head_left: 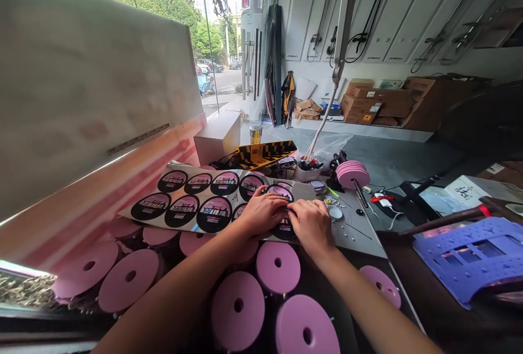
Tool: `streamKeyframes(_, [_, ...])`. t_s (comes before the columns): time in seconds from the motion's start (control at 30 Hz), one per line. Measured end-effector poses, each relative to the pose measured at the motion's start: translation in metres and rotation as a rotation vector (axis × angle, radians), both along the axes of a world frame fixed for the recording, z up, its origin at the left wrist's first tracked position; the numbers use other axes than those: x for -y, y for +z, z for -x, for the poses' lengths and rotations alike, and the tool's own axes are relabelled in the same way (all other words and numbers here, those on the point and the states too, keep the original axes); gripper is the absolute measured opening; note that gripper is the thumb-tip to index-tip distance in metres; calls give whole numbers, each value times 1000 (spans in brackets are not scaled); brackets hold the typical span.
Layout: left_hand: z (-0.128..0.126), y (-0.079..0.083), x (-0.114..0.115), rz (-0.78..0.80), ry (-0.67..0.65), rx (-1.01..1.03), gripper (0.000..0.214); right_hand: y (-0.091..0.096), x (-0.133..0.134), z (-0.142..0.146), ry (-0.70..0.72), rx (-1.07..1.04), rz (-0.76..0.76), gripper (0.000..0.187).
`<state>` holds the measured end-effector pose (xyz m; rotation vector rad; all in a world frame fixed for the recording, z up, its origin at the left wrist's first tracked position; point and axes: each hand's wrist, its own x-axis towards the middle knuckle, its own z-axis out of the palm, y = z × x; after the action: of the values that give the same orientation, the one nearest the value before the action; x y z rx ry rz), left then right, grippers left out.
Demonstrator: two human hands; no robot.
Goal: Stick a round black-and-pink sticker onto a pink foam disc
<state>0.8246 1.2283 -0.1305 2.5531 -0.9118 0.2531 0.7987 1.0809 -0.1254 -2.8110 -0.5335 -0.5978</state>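
Observation:
A sheet of round black-and-pink stickers (pixel 196 199) lies across the table over pink discs. My left hand (pixel 261 212) and my right hand (pixel 312 223) rest side by side on its right end, fingers bent and pressed onto one sticker (pixel 284 227). The fingertips meet at that sticker's edge; what they pinch is hidden. Several pink discs with centre holes (pixel 278 267) lie flat in front of and under the sheet, close to my forearms.
A stack of pink discs (pixel 352 173) stands behind the hands beside a cup of pens (pixel 307 169). A purple perforated plastic plate (pixel 474 253) lies at right. A white board (pixel 93 76) leans at left. Cardboard boxes (pixel 379 106) stand on the floor beyond.

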Motion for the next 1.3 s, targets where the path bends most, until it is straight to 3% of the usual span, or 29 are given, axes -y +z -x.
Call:
streamKeyframes(0.23, [1, 1, -2, 0, -9, -22, 36, -7, 2, 8, 61, 111, 61, 19])
streamKeyframes(0.53, [0, 0, -2, 16, -21, -25, 38, -3, -3, -6, -24, 0, -123, 12])
streamKeyframes(0.93, [0, -1, -4, 58, -17, -86, 41, -5, -1, -2, 51, 76, -17, 11])
streamKeyframes(1.07, [-5, -2, -9, 87, 21, -126, 44, -1, -1, 14, 186, 174, -8, 16])
streamKeyframes(1.13, [-8, -1, -11, 97, 37, -130, 45, 5, 7, 35, 322, 247, -140, 18])
streamKeyframes(1.2, [-11, 0, -12, 99, 41, -120, 45, 12, 27, 57, 392, 243, -389, 15])
streamKeyframes(1.23, [-12, 0, -12, 97, 42, -110, 45, 15, 40, 67, 369, 209, -562, 12])
streamKeyframes(1.3, [-15, 2, -12, 82, 46, -82, 45, 18, 76, 81, 192, 126, -985, 4])
